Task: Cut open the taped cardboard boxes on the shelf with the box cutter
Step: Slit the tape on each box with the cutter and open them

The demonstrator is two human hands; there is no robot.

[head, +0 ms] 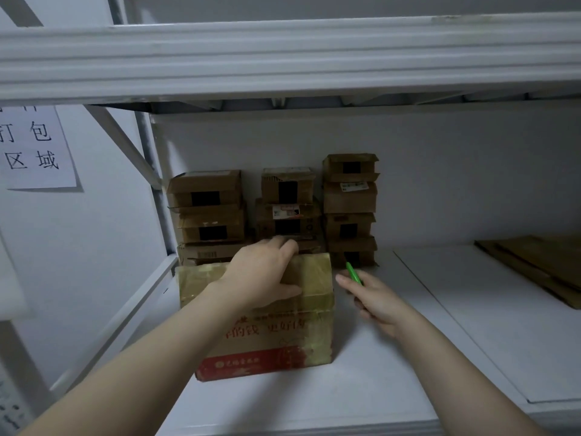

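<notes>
A taped cardboard box with red print stands near the front of the white shelf. Glossy yellowish tape covers its top and right side. My left hand lies on the box top, fingers curled over its far edge and thumb along the top. Just right of the box, my right hand grips a green box cutter, whose tip points up and away toward the stacked boxes. The cutter is apart from the tape.
Three stacks of small taped cardboard boxes stand against the back wall behind the front box. Flattened cardboard lies at the far right of the shelf. An upper shelf beam runs overhead. A paper sign hangs on the left wall.
</notes>
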